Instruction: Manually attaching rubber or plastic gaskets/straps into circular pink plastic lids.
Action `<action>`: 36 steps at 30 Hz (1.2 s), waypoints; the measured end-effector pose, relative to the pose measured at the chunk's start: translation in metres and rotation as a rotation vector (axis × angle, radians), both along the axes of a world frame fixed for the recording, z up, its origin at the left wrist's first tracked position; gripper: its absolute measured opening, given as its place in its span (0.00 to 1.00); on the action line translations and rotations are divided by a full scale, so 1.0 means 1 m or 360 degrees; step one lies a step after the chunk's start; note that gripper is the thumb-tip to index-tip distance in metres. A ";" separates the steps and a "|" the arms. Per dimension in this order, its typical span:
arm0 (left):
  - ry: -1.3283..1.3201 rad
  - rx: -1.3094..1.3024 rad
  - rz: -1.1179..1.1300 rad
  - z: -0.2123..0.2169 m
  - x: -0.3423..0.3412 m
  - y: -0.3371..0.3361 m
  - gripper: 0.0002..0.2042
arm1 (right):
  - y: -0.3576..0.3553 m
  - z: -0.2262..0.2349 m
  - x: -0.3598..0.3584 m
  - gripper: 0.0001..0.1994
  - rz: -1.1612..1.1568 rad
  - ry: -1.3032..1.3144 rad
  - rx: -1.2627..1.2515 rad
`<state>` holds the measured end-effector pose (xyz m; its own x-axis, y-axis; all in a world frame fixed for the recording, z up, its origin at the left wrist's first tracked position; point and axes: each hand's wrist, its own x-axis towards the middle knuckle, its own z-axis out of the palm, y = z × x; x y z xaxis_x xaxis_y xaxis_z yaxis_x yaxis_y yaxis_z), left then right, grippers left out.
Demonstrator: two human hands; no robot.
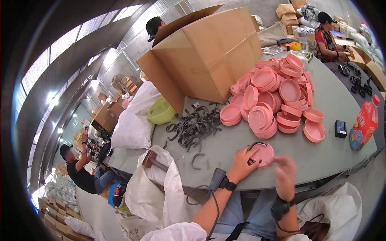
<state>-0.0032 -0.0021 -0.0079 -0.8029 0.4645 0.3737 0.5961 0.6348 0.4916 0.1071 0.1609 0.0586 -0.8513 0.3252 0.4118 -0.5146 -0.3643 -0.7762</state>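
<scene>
Near the table's front edge, my left hand (243,164) grips a shallow round pink dish (264,155) from its left side. A dark curved strip shows along the dish's upper rim, partly hidden by my fingers. Beside the dish's right edge is my right hand (284,173), smeared by motion; whether it touches the dish or holds anything cannot be told. Beyond my hands lies a large heap of similar pink dishes (290,90). To its left is a tangled pile of black curved strips (197,126), with one loose strip (196,161) closer to me.
A big open cardboard box (213,52) stands behind the piles. A white sack with a mallet (155,160) on it sits at the table's left front. At right are a small black box (340,129) and a red jug (365,124). Other people work farther off.
</scene>
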 end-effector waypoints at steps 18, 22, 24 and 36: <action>-0.0007 -0.0019 0.0055 -0.002 0.007 -0.004 0.28 | 0.009 0.006 0.000 0.07 0.0944 0.0387 0.0489; 0.0036 0.0029 0.0015 -0.002 0.005 0.007 0.27 | 0.018 -0.055 -0.045 0.09 -0.0167 -0.0467 0.0406; 0.0018 0.0027 0.0009 -0.003 0.001 0.006 0.27 | 0.019 -0.057 -0.044 0.09 -0.0133 -0.0520 0.0488; -0.0774 0.1301 0.0305 0.011 0.018 -0.066 0.21 | 0.014 -0.060 -0.039 0.13 -0.0057 -0.0566 0.0661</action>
<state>0.0151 -0.0682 0.0032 -0.9900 0.0540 0.1306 0.1334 0.0532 0.9896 0.0679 0.1745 -0.0017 -0.9529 0.2277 0.2003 -0.2004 0.0227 -0.9794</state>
